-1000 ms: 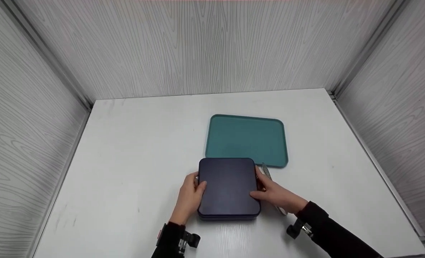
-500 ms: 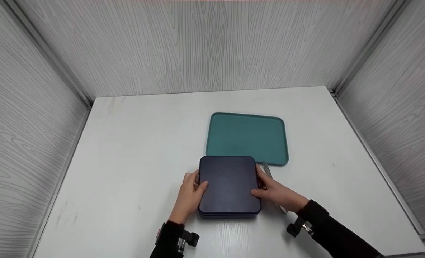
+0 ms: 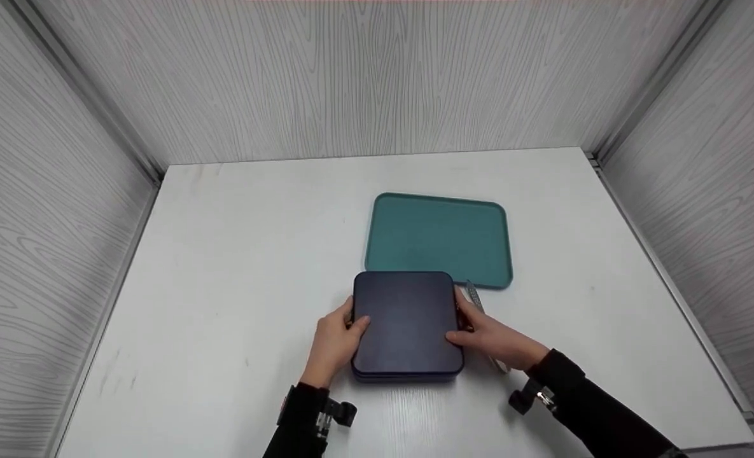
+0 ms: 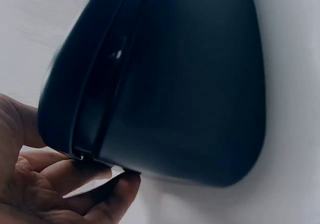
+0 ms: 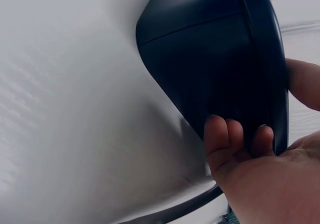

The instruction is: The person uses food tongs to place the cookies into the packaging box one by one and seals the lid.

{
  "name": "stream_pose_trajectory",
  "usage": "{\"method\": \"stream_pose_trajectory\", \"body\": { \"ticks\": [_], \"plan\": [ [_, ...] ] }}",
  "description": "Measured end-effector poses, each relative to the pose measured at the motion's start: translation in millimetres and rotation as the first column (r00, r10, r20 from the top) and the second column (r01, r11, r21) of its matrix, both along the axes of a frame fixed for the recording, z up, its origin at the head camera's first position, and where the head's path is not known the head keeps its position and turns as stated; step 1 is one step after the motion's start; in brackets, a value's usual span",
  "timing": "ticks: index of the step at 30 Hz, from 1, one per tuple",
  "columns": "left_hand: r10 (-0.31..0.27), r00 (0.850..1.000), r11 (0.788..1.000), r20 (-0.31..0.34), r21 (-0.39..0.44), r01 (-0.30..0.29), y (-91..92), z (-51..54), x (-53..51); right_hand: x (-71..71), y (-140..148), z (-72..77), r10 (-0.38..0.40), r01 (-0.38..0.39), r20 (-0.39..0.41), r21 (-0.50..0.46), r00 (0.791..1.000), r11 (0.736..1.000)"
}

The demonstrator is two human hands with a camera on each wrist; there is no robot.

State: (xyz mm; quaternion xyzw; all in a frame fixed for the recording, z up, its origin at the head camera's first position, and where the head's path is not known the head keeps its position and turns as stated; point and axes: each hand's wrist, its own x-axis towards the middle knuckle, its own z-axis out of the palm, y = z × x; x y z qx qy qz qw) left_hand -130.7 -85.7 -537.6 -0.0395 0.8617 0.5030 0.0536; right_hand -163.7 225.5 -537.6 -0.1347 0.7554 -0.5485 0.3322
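A dark blue, square box with rounded corners and a lid [image 3: 407, 324] lies between the hands, in front of the green tray. My left hand [image 3: 333, 340] grips its left side, thumb on the lid's edge. On the opposite side my right hand [image 3: 494, 337] holds it, thumb on top and fingers against the side wall. The left wrist view shows the box's side [image 4: 185, 84] and the seam under its lid, with curled fingers at the near corner. In the right wrist view, fingertips [image 5: 217, 134] press the box's wall. Whether its base touches the table cannot be told.
A green rectangular tray [image 3: 440, 235] lies behind the box, its near edge partly covered by it. A slim silver utensil with a patterned end [image 3: 474, 296] passes beneath the right hand; its middle is hidden. Grey wood-grain panels [image 3: 364, 83] enclose the white table [image 3: 243, 254].
The whole scene sits slightly higher in the head view, as the camera has tilted a little. Both hands keep their hold on the box, which stays in the same place beside the tray.
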Motion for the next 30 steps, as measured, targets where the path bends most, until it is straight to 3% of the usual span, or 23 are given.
{"method": "stream_pose_trajectory", "body": {
  "ticks": [7, 17, 20, 22, 23, 25, 26, 27, 29, 30],
  "plan": [
    [-0.009, 1.000, 0.995, -0.001, 0.096, 0.009, -2.7, -2.5, 2.2, 2.7, 5.0, 0.8, 0.032, -0.032, 0.019, 0.015, 0.999, 0.999],
    [-0.072, 0.997, 0.989, 0.004, 0.133, 0.070, -3.5, -8.7, 6.1, 4.8, 7.1, -0.9, 0.005, -0.005, 0.010, 0.004, 1.000, 1.000],
    [-0.076, 0.997, 0.992, 0.017, 0.099, 0.074, -1.8, -9.4, 10.6, 9.1, 5.9, 1.6, -0.033, 0.037, -0.059, 0.070, 0.998, 0.997],
    [-0.075, 0.997, 0.995, 0.009, 0.060, 0.074, -0.9, -9.9, 13.9, 12.2, 3.9, 4.8, -0.058, 0.080, -0.158, 0.139, 0.986, 0.987],
    [-0.075, 0.997, 0.996, -0.005, 0.037, 0.075, -0.2, -9.6, 15.6, 13.9, 1.9, 6.2, -0.065, 0.107, -0.233, 0.172, 0.970, 0.979],
    [-0.093, 0.992, 0.995, -0.079, -0.042, 0.090, 1.1, -8.7, 18.6, 17.3, -3.5, 9.1, -0.052, 0.165, -0.423, 0.234, 0.905, 0.958],
    [-0.118, 0.984, 0.989, -0.133, -0.102, 0.105, 2.0, -8.2, 19.2, 18.9, -7.0, 10.2, -0.033, 0.190, -0.518, 0.254, 0.855, 0.948],
    [-0.153, 0.970, 0.978, -0.190, -0.172, 0.121, 3.2, -7.2, 19.6, 20.3, -11.1, 11.1, -0.005, 0.216, -0.613, 0.270, 0.790, 0.938],
    [-0.243, 0.923, 0.934, -0.297, -0.328, 0.141, 6.6, -5.3, 19.3, 22.8, -19.9, 11.3, 0.064, 0.250, -0.754, 0.295, 0.654, 0.922],
    [-0.292, 0.894, 0.903, -0.340, -0.407, 0.140, 8.4, -4.6, 18.6, 23.6, -24.3, 11.0, 0.103, 0.253, -0.793, 0.310, 0.600, 0.917]
  ]
}}
